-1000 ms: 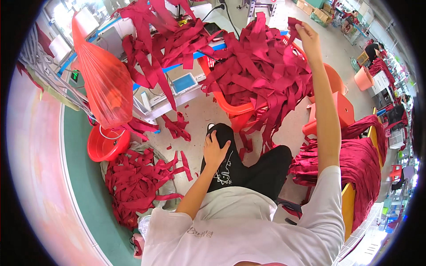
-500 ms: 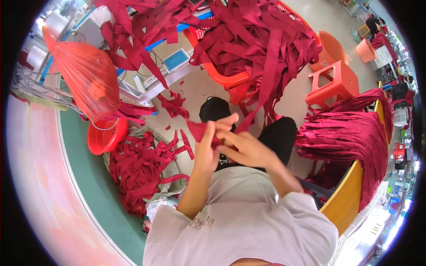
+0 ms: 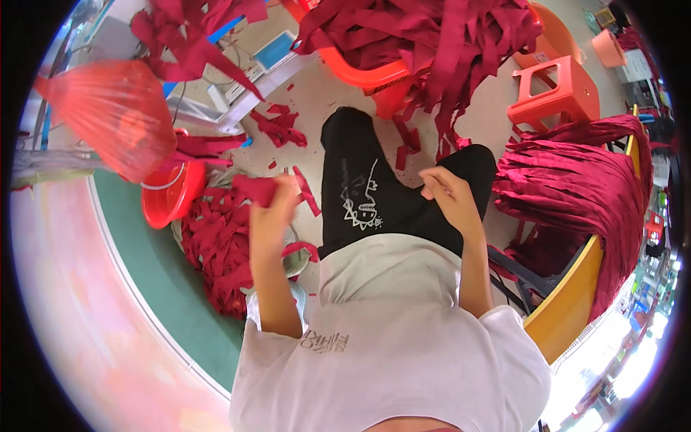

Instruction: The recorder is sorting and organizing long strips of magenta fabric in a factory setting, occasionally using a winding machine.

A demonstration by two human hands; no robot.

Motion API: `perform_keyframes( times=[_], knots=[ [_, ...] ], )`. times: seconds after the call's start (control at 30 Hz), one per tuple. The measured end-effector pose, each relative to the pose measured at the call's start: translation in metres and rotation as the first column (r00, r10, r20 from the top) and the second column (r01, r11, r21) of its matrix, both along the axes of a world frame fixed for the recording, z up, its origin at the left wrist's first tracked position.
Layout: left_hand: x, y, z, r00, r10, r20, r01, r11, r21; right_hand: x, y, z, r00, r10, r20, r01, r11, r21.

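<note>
Over the pile at my left, my left hand [image 3: 273, 210] is raised and closed on a dark red fabric strip [image 3: 253, 189]; the hand is blurred. My right hand [image 3: 452, 200] hovers over my right thigh, its fingers loosely bent and apart, with nothing visible in them. Beneath the left hand, a heap of cut red fabric pieces [image 3: 216, 248] lies on a pale sack. In front of my knees stands a red basket [image 3: 363, 75] heaped with long red strips [image 3: 410, 36], several trailing over its rim toward the floor.
To the left are a red bucket [image 3: 171, 198] and a hanging red plastic bag [image 3: 115, 119]. A red stool [image 3: 554, 90] stands front right. Folded red fabric [image 3: 568, 176] drapes over a yellow-edged wooden piece [image 3: 572, 309] at my right. Scraps [image 3: 277, 126] litter the floor.
My hands were together over my lap with the red fabric; they have moved apart. The left carried the fabric strip left, and the right drew back to the right. The view has shifted.
</note>
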State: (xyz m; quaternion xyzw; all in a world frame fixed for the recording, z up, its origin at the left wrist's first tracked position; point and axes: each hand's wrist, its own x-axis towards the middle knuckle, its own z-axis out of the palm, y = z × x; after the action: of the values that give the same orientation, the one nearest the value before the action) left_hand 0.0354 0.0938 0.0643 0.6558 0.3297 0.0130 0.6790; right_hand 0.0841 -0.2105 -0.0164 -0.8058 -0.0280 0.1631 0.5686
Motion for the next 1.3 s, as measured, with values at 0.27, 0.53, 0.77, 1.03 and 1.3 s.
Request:
perform_keyframes(
  times=[0.27, 0.53, 0.77, 1.03, 1.3],
  knots=[
    [-0.054, 0.000, -0.130, 0.863, -0.468, -0.187, 0.497, 0.854, 0.155, 0.001, 0.092, -0.001, 0.930, 0.367, 0.027, -0.368, 0.925, 0.090],
    [-0.228, 0.246, -0.218, 0.413, 0.902, -0.128, -0.899, 0.426, 0.102, -0.027, 0.036, -0.058, 0.917, 0.367, -0.155, -0.376, 0.926, -0.035],
    [-0.102, 0.127, -0.231, 0.786, 0.612, 0.085, -0.540, 0.748, -0.384, -0.014, -0.007, -0.088, 0.964, 0.190, -0.187, -0.199, 0.979, -0.032],
    [0.080, -0.067, -0.161, 0.959, -0.280, 0.039, 0.107, 0.487, 0.867, 0.002, 0.024, -0.074, 0.957, 0.285, -0.043, -0.288, 0.952, -0.104],
    [0.083, -0.069, -0.158, 0.926, -0.375, 0.035, 0.156, 0.467, 0.870, 0.076, 0.000, -0.106, 0.982, -0.181, 0.049, 0.172, 0.974, 0.147]
  ],
)
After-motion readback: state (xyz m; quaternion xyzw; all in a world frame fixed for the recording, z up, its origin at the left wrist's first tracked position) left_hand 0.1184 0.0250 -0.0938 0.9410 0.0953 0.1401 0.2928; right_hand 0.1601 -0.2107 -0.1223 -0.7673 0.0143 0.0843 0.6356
